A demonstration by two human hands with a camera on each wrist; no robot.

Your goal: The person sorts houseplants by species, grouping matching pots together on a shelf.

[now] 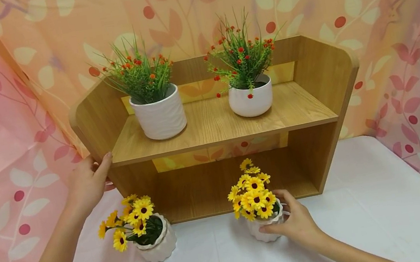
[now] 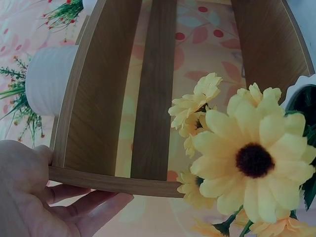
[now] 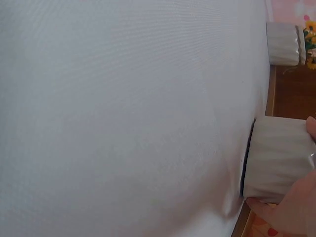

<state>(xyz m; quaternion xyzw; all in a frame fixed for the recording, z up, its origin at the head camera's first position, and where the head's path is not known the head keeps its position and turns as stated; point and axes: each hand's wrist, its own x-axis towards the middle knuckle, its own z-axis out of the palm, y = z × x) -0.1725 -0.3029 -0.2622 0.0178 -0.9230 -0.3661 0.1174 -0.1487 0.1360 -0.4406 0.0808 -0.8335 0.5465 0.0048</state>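
A two-tier wooden shelf (image 1: 219,135) stands on a white-covered table. My left hand (image 1: 88,184) holds the edge of its left side panel, thumb at the front by the upper board and fingers along the outer face. In front of the lower tier, my right hand (image 1: 298,222) grips a potted yellow daisy plant (image 1: 254,198), thumb and fingers round its white ribbed pot (image 3: 276,155). The pot's base is at the white cloth in the right wrist view. A second potted yellow daisy plant (image 1: 157,249) stands near the left front corner, its blooms leaning left.
On the upper tier sit two white pots with red-flowered greenery, a textured one (image 1: 160,116) at left and a rounder one (image 1: 251,100) at right. Patterned curtains (image 1: 411,71) surround the table. White cloth (image 1: 369,197) stretches to the right of the shelf.
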